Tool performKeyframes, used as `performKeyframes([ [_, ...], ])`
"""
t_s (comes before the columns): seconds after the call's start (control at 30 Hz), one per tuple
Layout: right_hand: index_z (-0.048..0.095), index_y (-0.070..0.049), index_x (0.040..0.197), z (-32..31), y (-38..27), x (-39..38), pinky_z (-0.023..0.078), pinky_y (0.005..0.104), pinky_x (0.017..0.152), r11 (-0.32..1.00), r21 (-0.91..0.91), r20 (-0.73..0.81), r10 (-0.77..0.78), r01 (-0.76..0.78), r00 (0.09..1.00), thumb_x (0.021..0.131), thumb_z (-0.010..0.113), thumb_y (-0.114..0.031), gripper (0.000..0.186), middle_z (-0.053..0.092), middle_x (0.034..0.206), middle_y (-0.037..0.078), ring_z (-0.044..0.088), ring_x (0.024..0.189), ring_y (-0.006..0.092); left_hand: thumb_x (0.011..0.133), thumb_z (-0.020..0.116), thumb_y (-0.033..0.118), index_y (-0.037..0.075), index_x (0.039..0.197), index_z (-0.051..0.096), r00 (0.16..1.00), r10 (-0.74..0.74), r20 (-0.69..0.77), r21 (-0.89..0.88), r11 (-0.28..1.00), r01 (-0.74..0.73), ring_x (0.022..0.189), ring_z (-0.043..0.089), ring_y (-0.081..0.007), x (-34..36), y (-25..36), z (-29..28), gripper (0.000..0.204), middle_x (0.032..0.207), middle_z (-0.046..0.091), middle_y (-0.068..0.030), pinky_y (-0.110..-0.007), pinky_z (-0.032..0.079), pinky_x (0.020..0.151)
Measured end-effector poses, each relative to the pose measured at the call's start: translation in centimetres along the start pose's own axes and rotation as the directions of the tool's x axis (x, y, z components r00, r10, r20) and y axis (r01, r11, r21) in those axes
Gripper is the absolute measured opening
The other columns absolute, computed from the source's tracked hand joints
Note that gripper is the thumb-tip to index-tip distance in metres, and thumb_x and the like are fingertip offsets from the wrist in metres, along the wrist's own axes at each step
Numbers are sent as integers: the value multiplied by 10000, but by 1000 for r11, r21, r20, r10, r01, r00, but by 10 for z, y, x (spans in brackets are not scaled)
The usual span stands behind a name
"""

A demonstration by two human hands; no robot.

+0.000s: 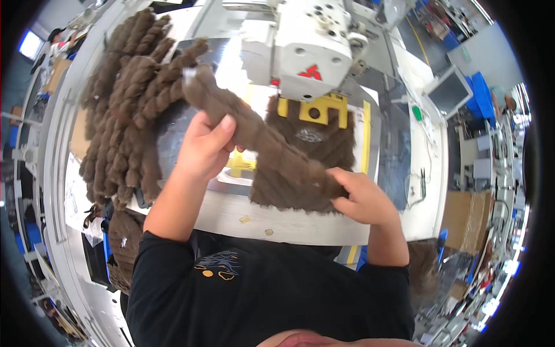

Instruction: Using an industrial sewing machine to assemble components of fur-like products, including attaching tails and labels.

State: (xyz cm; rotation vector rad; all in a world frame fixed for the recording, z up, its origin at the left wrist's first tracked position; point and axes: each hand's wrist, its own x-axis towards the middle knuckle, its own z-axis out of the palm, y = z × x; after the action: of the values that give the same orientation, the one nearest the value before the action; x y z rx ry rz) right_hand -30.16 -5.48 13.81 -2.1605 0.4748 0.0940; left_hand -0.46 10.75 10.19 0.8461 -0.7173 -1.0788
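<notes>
A long strip of brown fur [272,141] stretches slantwise between my hands, its upper end at the left blurred. My left hand [203,146] is closed around it near that end, thumb on the near side. At the strip's lower right end, my right hand [365,198] pinches it between thumb and fingers. Behind and beneath lies a square brown fur panel [341,144], partly hidden by the strip. The panel's far edge lies under a yellow plate [315,110] at the foot of a white sewing machine [312,52].
Several twisted brown fur strips [124,110] are heaped on the left of the white table [225,214]. At the right are a tablet-like screen [450,92], a green-handled tool [417,113] and small dark snips [422,178]. A cardboard box [467,222] stands beyond the table's right edge.
</notes>
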Motion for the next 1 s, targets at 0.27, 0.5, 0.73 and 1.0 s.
performKeyframes([
  [0.27, 637, -1, 1149, -10, 67, -46, 520, 499, 809, 947, -288, -47, 133, -141, 990, 707, 593, -19, 445, 673, 951, 242, 628, 950, 466, 763, 904, 198, -52, 1137, 672, 997, 28, 70, 198, 979, -41, 1000, 656, -174, -3, -41, 17, 507, 1089, 707, -83, -317, 517, 893],
  [0.5, 666, -37, 1141, 26, 18, -2, 516, 483, 783, 962, -205, -340, -244, 181, 908, 757, 809, -181, 435, 670, 910, 149, 646, 914, 390, 675, 916, 20, -6, 1023, 699, 926, 205, 316, 474, 812, -342, 907, 673, -215, 0, -45, 52, 411, 1004, 705, -109, -329, 522, 811],
  [0.73, 674, -28, 1003, 30, -6, 13, 512, 426, 685, 928, -170, -304, -370, 333, 878, 764, 781, -152, 290, 652, 847, 114, 651, 788, 335, 685, 930, 69, -21, 1027, 718, 941, 168, 293, 401, 872, -280, 884, 697, -243, 1, -29, 61, 412, 980, 715, -134, -330, 546, 773],
  [1.0, 632, -33, 851, 32, 1, 11, 486, 443, 607, 949, -157, -199, -302, 273, 932, 772, 773, -187, 223, 607, 754, 113, 625, 715, 350, 718, 903, 67, -26, 985, 727, 916, 166, 365, 465, 820, -334, 829, 685, -220, 5, -37, 53, 333, 923, 727, -125, -313, 524, 728],
])
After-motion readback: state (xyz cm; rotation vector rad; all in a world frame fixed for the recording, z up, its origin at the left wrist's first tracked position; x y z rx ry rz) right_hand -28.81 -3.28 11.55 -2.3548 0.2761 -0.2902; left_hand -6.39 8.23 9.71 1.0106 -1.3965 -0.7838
